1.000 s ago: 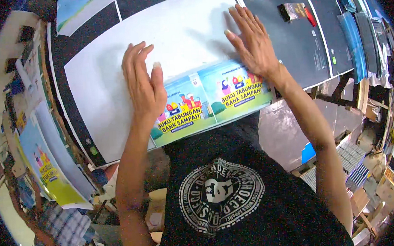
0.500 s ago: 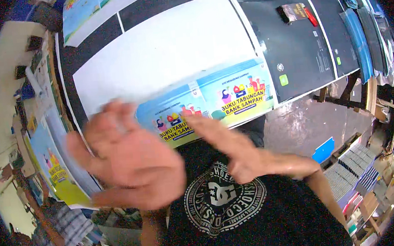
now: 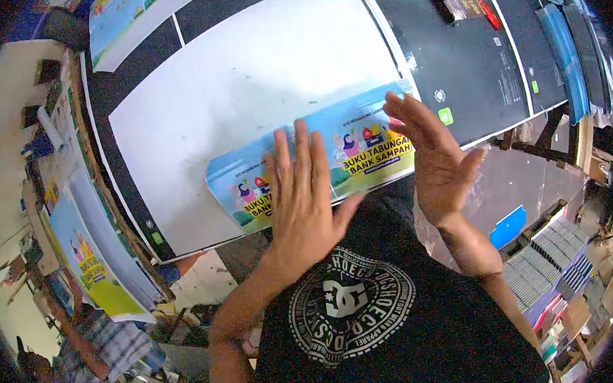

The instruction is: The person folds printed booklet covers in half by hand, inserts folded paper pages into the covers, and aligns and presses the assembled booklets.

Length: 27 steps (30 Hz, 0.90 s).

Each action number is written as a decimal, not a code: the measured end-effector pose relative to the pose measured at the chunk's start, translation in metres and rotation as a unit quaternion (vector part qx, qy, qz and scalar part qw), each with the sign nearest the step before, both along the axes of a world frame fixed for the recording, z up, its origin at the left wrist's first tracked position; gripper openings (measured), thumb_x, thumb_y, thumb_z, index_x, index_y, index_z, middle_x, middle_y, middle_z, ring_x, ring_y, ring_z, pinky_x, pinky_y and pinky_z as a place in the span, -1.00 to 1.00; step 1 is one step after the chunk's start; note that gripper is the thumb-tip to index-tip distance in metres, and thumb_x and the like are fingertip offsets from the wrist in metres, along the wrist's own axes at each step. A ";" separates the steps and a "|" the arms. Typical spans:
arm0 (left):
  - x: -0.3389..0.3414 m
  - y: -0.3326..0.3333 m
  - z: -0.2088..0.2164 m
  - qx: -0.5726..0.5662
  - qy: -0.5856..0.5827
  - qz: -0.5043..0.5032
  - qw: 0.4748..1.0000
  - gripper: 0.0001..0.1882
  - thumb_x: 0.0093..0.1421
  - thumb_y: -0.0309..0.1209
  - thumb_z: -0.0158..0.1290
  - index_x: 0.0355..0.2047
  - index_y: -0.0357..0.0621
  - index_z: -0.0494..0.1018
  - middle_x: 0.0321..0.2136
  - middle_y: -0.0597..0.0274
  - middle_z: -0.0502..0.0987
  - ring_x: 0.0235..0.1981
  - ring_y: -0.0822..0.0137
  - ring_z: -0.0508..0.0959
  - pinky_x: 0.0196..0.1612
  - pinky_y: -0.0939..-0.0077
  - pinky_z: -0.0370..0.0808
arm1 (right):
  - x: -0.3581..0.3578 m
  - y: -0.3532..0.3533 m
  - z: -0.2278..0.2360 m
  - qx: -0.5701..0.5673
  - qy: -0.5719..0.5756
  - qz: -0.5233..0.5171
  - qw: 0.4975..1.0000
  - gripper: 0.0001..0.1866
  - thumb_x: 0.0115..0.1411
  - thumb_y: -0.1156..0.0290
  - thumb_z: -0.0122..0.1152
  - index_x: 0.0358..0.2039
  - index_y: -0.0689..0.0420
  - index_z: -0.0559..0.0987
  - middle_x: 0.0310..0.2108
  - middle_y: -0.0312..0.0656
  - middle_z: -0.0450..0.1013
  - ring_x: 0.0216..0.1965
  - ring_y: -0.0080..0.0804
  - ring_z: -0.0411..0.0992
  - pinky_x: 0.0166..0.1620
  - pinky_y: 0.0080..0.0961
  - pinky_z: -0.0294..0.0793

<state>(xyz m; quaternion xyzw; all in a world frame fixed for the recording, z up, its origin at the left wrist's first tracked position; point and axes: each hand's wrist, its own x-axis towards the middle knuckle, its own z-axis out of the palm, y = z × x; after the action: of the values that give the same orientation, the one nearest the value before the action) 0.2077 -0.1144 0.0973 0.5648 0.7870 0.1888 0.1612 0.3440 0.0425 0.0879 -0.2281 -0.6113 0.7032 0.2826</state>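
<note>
Along the near edge of the table lies a shallow stack of printed paper covers (image 3: pixel 372 159), blue and green with cartoon figures, their upper edges slightly fanned. My left hand (image 3: pixel 300 195) rests flat on the middle of these covers, fingers stretched out and pointing away from me. At the right end of the stack my right hand (image 3: pixel 437 159) is open, fingers stretched and tilted on its side; whether it touches the paper's edge I cannot tell. Under and beyond the covers spreads a large white sheet (image 3: pixel 240 81).
Black printed sheets (image 3: pixel 471 92) cover the table's right part, carrying a small box (image 3: pixel 461 6) and a red tool (image 3: pixel 488 15). More printed sheets (image 3: pixel 131 22) lie far left. Another printed stack (image 3: pixel 88 259) is at left, near a person in a checked shirt (image 3: pixel 107 355).
My left hand has come down from a blurred, raised place at the left onto the covers. My right hand has moved right from the middle to the stack's right end.
</note>
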 end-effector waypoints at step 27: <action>0.018 -0.047 -0.029 -0.010 0.018 0.012 1.000 -0.05 -0.03 -0.03 0.38 0.30 -0.18 0.28 0.38 -0.11 0.12 0.42 -0.27 0.01 0.37 -0.40 -0.12 | 0.041 0.044 -0.016 -0.055 0.111 -0.209 0.970 -0.29 0.50 -0.03 -0.44 0.04 0.38 0.51 -0.06 0.11 0.55 -0.01 -0.04 0.51 0.10 -0.18 0.41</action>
<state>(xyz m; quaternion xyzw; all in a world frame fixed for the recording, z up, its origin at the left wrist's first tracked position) 0.2253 -0.1615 0.0679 0.5574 0.7981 0.1728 0.1501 0.3852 0.0865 0.0720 -0.2860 -0.4754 0.6819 0.4767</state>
